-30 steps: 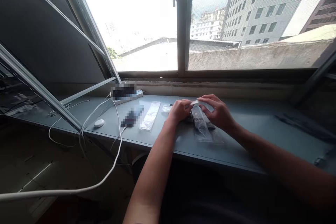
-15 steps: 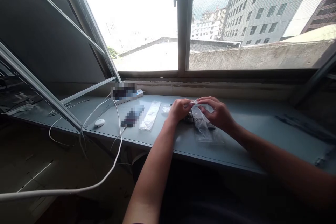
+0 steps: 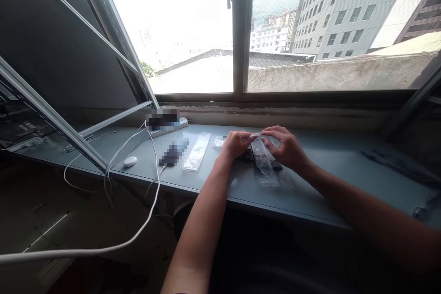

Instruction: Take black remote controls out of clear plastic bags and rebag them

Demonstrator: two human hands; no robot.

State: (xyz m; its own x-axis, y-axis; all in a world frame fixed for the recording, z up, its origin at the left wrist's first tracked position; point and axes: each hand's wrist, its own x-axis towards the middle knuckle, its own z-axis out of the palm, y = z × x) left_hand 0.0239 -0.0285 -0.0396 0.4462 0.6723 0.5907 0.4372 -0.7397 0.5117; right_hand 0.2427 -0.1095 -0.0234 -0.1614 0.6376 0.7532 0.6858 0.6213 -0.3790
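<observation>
A clear plastic bag (image 3: pixel 267 175) hangs from my fingers over the desk, its top edge pinched on both sides. My left hand (image 3: pixel 234 144) has its fingers closed on the left corner. On the right, my right hand (image 3: pixel 285 145) grips the other side between thumb and fingers. Behind and under the bag lie dark, button-covered objects that look like remote controls (image 3: pixel 246 155); my left hand and the bag partly hide them. Whether one of them sits inside the bag I cannot tell.
Left of my hands, a flat clear packet (image 3: pixel 197 152) and a crumpled bit of plastic (image 3: pixel 218 142) lie on the grey desk (image 3: pixel 327 188). Farther left are a blurred-out phone-like object (image 3: pixel 174 152), a white round device (image 3: pixel 130 161), a power strip (image 3: pixel 183 122) and a loose white cable (image 3: pixel 151 206).
My fingers have shifted slightly along the top of the plastic bag, with the right thumb a little nearer its edge. Everything else lies as before.
</observation>
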